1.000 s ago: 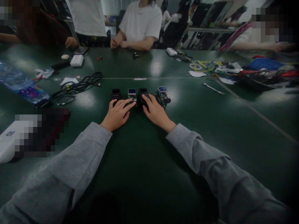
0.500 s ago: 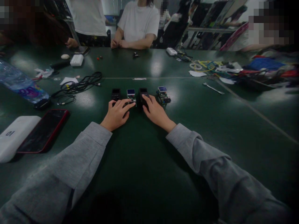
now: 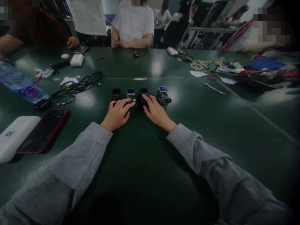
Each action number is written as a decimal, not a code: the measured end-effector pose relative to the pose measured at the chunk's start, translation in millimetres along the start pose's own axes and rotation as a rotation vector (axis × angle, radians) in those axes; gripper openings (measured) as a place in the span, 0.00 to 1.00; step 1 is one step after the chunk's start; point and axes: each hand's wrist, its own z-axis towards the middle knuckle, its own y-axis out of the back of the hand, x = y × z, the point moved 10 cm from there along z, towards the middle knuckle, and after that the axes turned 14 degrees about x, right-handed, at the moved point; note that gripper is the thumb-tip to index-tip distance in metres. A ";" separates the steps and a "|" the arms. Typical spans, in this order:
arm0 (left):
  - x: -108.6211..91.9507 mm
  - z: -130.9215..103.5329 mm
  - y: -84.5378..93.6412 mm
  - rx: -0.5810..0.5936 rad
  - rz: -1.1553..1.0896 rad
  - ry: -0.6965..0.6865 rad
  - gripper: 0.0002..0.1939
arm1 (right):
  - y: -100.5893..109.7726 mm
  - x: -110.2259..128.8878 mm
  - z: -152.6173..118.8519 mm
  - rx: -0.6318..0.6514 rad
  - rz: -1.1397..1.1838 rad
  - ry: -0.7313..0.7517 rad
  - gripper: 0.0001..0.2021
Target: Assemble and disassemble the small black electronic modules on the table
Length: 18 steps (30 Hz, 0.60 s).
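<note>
Side by side on the dark green table (image 3: 131, 162) are a black device (image 3: 116, 93), a small circuit board with a screen (image 3: 131, 92), a second black device (image 3: 143, 91) and another circuit board with a screen (image 3: 163, 89). My left hand (image 3: 117, 115) lies with fingers spread over the lower ends of the left black device and the left board, partly covering both. My right hand (image 3: 156, 112) rests its fingers on the second black device, with thumb and fingers apart. The right board stands just beyond that hand, untouched.
At the left are a water bottle (image 3: 25, 84), a phone (image 3: 45, 131), a white power bank (image 3: 15, 136) and black cables (image 3: 82, 84). A wrench (image 3: 214, 88) and a pile of wires (image 3: 257, 70) lie at the right. People sit across the table.
My hands have barely moved. The left board has shifted very slightly left. Across the table, the person in white has leaned a little left, and the hand at the far left has moved.
</note>
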 end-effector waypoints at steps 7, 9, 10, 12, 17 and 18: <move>1.0 -0.6 3.9 -0.034 0.034 0.003 0.21 | 0.2 0.3 0.0 0.010 -0.014 -0.006 0.27; 2.5 -0.7 5.3 -0.050 0.036 0.007 0.19 | 0.4 0.4 -0.2 0.012 -0.012 -0.008 0.27; 3.6 -0.8 6.1 -0.061 0.032 0.008 0.18 | 0.3 0.4 -0.2 0.014 -0.009 -0.008 0.27; 6.0 -1.2 7.8 -0.088 0.019 0.012 0.15 | 0.1 0.6 -0.1 0.011 -0.007 -0.003 0.27; 8.5 -2.2 10.3 -0.137 0.015 0.010 0.10 | -0.4 1.1 0.3 -0.005 -0.023 0.014 0.27; 8.4 -2.1 10.2 -0.136 0.021 0.011 0.10 | -0.7 0.7 0.4 -0.002 -0.019 0.012 0.27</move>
